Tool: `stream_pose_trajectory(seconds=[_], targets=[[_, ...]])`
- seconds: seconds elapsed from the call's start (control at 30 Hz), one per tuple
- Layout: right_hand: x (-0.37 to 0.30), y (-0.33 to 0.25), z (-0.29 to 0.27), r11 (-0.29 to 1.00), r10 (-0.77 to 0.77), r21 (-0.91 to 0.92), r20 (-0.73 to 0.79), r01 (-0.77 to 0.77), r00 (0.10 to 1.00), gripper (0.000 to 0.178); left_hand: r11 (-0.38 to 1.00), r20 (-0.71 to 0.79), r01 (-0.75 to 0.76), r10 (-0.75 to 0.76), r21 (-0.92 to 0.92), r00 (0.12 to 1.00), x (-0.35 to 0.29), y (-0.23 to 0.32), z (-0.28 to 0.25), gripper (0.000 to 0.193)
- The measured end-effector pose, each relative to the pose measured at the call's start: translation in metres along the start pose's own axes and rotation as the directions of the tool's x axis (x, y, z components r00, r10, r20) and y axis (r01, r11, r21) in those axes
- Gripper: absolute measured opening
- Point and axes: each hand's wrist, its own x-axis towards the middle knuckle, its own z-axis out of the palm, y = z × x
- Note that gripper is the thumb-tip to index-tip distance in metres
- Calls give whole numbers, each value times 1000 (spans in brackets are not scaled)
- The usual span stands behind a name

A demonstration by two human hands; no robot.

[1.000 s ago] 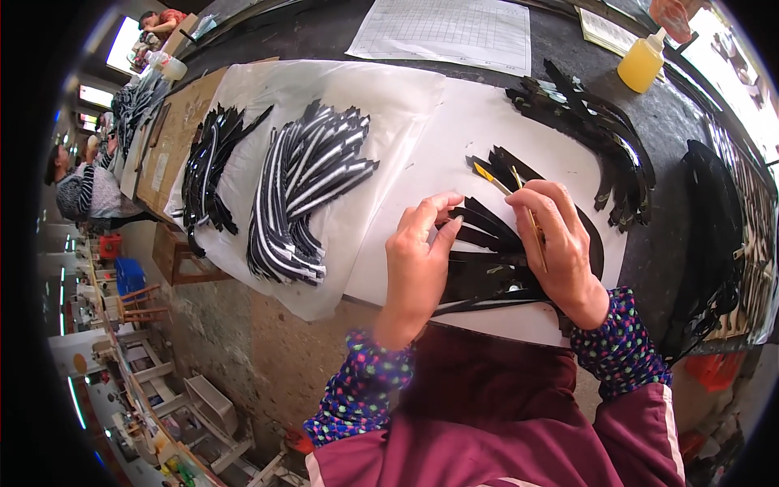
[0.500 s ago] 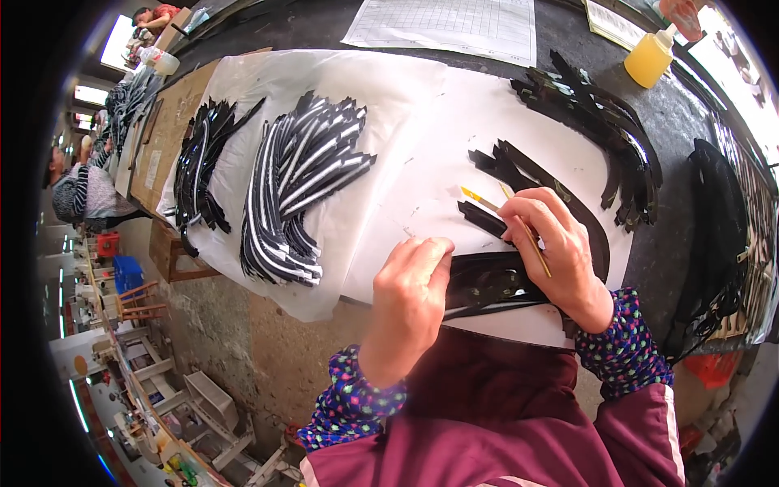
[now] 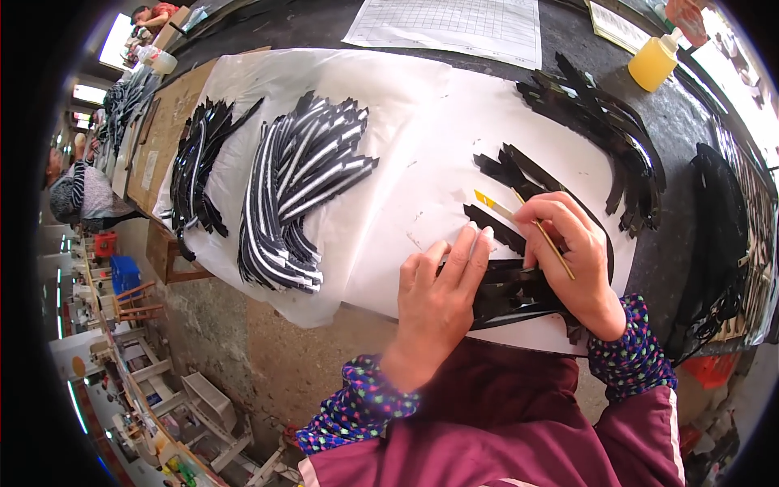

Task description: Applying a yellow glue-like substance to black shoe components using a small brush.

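Observation:
My left hand point(image 3: 442, 296) rests with its fingers stretched out over the near end of a bunch of glossy black strips point(image 3: 507, 296). My right hand point(image 3: 572, 256) is closed around a slim tool with a flat yellow tip point(image 3: 485, 200), which looks like a small brush. A thin wooden stick point(image 3: 556, 247) also passes through its fingers. Beside the right hand, a shorter black strip point(image 3: 495, 230) and more curved black strips point(image 3: 507, 169) lie on the white board point(image 3: 406, 219). The fingertips of my right hand hide part of the strips beneath.
Black-and-white strips point(image 3: 300, 187) are fanned on a translucent sheet point(image 3: 389, 81), beside a dark bundle point(image 3: 203, 162). Another black pile point(image 3: 608, 130) sits at far right. A yellow squeeze bottle point(image 3: 652, 63) stands behind it, near a gridded paper point(image 3: 454, 28). Other people are at far left.
My left hand has moved right and its fingers have spread from a pinch onto the black strips. My right hand, with the yellow-tipped tool and stick, has shifted slightly right and down.

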Motion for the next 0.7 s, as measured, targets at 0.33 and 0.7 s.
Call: stream_pose_trajectory(seconds=[0.33,0.7], targets=[[-8,3,1,998,67,-9,69,-67,995,14,996,5,42,-41,-79,999,1,-1,-1,50],[-7,0,8,897,-204,-378,109,231,973,25,999,46,25,-23,-32,999,7,-3,-2,50]])
